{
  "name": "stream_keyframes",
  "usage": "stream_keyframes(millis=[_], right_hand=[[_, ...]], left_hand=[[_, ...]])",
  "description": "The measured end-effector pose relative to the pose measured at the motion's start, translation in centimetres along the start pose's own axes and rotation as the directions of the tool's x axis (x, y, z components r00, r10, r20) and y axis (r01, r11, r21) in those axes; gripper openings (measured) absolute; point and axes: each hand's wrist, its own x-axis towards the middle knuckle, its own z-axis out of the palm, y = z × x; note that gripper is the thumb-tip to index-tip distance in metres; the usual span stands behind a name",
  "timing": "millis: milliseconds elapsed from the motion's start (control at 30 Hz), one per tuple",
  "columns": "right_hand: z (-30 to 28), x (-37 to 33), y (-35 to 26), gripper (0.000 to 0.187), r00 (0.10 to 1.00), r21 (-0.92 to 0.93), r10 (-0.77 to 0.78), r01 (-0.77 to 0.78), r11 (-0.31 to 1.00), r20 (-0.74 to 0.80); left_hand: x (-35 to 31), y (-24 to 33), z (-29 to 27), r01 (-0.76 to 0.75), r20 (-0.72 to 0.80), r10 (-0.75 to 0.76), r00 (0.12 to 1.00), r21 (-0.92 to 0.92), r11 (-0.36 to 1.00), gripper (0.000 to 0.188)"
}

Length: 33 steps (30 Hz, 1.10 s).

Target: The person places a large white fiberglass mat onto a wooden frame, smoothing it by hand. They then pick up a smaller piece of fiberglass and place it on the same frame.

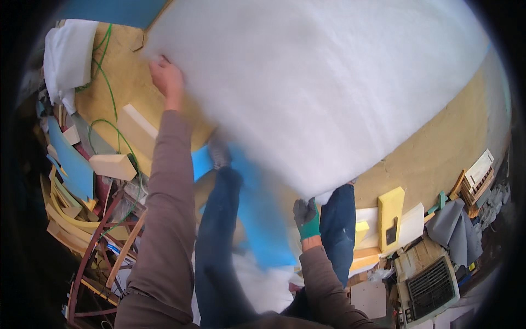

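A large sheet of white batting (329, 82), soft and fluffy, stretches away in front of me and covers most of the upper view. My left hand (166, 78) is bare and closed on its far left edge, with the fingertips partly lost against the white. My right hand (307, 216), in a grey and green work glove, is closed on the near corner close to my right knee. Between these two holds the sheet's near edge runs slantwise and looks blurred. Under it, by my feet, lie blue foam pieces (266, 230).
Yellow-brown board (433, 137) lies beneath the sheet. Foam offcuts (112, 166), a green hose (112, 90) and a dark red metal frame (90, 257) crowd the left. At right are a yellow foam block (390, 219), grey cloth (455, 230) and a grilled appliance (430, 288).
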Motion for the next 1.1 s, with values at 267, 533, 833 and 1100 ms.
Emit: stream_keyframes(millis=[267,533,833,1100], right_hand=[[-3.7,5.4,0.1,0.050,0.948,0.002,0.101,-0.106,0.994,-0.301],[-8.0,-4.4,-2.0,0.053,0.820,0.012,0.557,-0.560,0.828,-0.129],[31.3,0.6,-23.4,0.058,0.211,-0.625,-0.640,0.568,-0.535,0.739],[34.9,12.7,-28.9,0.076,0.241,-0.398,-0.385,0.005,-0.917,0.891]], left_hand=[[2.4,-5.6,1.7,-0.009,0.298,0.055,0.953,-0.154,0.988,0.046],[-5.7,4.8,-9.4,-0.163,-0.172,0.165,0.971,0.026,0.986,0.048],[-23.4,32.6,10.4,-0.933,0.251,0.941,0.227,-0.220,0.284,0.056],[-11.8,24.0,11.5,-0.853,0.391,0.760,0.519,0.181,0.489,0.063]])
